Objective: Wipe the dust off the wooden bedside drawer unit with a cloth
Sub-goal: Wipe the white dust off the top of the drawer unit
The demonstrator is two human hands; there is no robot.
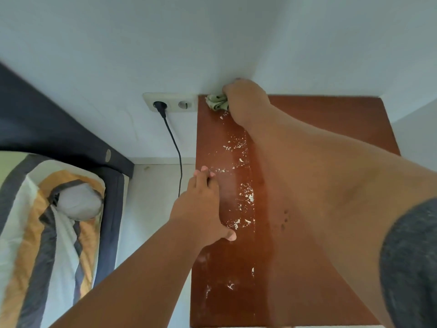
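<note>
The reddish-brown wooden top of the bedside drawer unit fills the right half of the head view, seen from above. White crumbs and dust lie in a strip down its left side. My right hand reaches to the far left corner by the wall and is closed on a crumpled pale green cloth, which presses on the wood. My left hand rests on the unit's left edge, fingers spread, thumb on the top. My right forearm hides the middle of the surface.
A white wall stands right behind the unit. A double wall socket with a black plug and cable sits just left of the unit. A bed with striped bedding and dark headboard lies to the left.
</note>
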